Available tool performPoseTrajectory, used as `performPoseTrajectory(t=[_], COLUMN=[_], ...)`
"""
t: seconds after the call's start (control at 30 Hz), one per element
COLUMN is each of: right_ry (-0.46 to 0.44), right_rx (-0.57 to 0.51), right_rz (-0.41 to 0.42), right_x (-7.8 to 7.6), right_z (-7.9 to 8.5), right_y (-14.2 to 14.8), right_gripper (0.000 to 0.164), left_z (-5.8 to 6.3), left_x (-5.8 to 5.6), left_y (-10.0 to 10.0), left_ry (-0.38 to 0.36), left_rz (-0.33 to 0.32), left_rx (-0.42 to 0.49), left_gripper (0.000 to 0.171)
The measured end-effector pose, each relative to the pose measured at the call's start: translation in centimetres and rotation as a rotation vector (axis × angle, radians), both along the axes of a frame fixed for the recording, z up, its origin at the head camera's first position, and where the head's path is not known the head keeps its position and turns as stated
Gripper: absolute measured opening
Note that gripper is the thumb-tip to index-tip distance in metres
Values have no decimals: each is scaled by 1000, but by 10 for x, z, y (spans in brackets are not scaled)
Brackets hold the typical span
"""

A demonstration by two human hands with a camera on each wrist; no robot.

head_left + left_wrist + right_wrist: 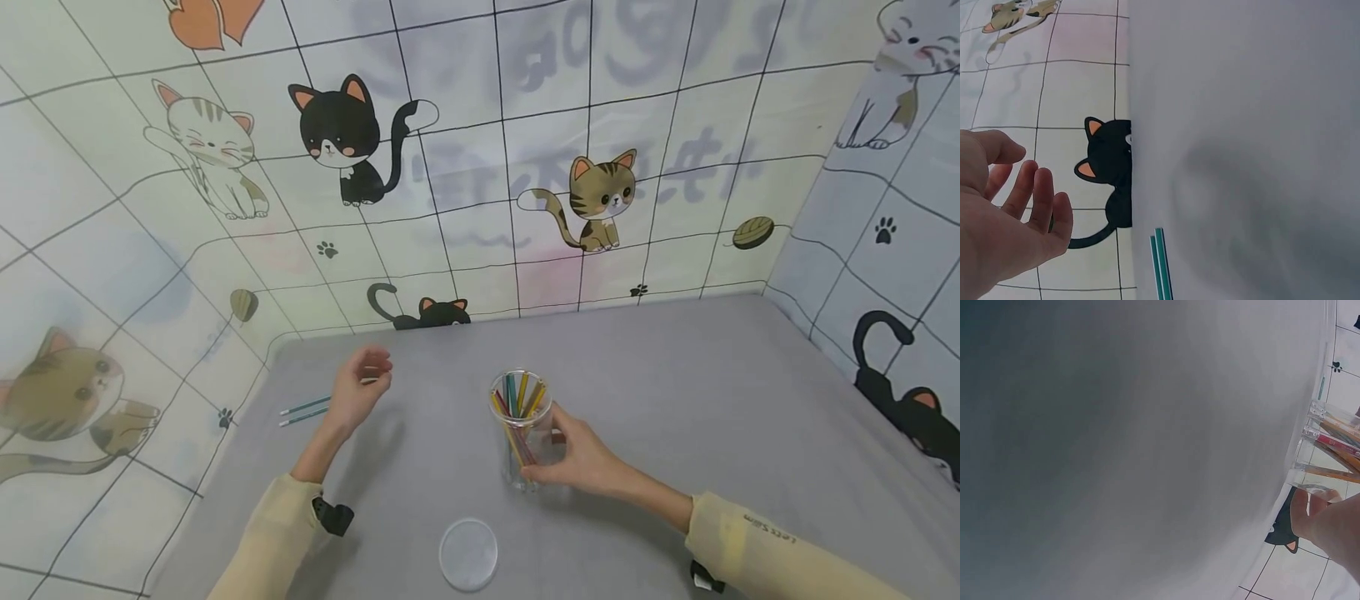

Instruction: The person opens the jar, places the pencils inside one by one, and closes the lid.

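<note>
My right hand (585, 458) grips a clear jar (514, 467) around its side, thumb low on the near face. The jar stands upright on the grey table and holds several pencils (522, 396) in yellow, teal and red. In the right wrist view the jar appears sideways at the right edge, the fingers (1319, 503) against it. Raised over the table on the left, my left hand (360, 390) has its fingers loosely bent and nothing in them. Two teal pencils (306, 408) with white ends lie beside it, partly hidden behind the wrist; the left wrist view shows their teal shafts (1161, 265).
A clear round lid (468, 555) lies flat on the grey tabletop (675, 375) near the front. Cloth walls (465, 167) printed with cats and grid lines rise behind the table and on both sides.
</note>
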State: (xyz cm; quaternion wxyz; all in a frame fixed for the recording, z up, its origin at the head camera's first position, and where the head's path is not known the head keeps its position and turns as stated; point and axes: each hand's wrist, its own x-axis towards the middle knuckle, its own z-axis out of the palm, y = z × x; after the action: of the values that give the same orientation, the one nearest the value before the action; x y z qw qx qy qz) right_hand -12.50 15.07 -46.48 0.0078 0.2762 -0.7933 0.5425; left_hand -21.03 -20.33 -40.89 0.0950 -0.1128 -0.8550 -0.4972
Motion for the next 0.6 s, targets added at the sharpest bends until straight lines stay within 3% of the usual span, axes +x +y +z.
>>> performPoseTrajectory(t=[0.3, 0.6], right_ry=[8, 4], right_rx=[2, 3], right_rz=[6, 0], right_x=[-1, 1], right_z=[-1, 1], right_y=[0, 0], right_gripper=[74, 73], left_z=[-11, -18], left_x=[-9, -15], left_y=[-18, -27], left_ry=[-16, -11], left_rz=[35, 30], left_rx=[-60, -75], left_gripper=[31, 31])
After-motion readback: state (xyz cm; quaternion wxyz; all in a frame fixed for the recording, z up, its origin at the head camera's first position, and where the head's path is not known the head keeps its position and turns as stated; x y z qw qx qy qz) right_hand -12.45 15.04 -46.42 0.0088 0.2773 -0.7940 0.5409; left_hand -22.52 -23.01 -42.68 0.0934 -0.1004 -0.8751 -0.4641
